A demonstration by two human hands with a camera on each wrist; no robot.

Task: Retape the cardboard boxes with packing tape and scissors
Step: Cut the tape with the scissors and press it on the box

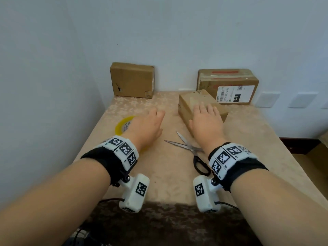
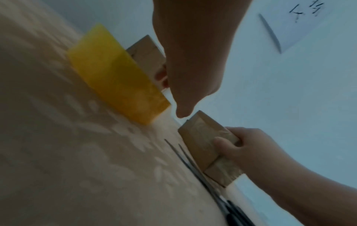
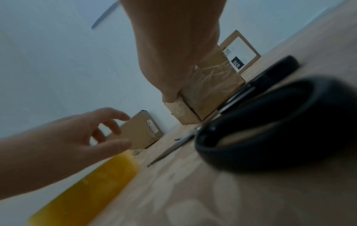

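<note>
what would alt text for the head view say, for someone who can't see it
A person's right hand grips a small cardboard box on a beige table, while the left hand hovers open over a roll of yellow packing tape. Open scissors lie between the wrists. Two more boxes stand against the wall, one plain, one labelled.

Cardboard boxes, three: a plain box standing against the wall at the far left, a labelled box bearing a shipping label at the far right, and a small box lying nearer on the table. Packing tape, one yellow roll; scissors, one pair with black handles. Hands, two: left hand and right hand, each wrist carrying one white marker band.
</note>
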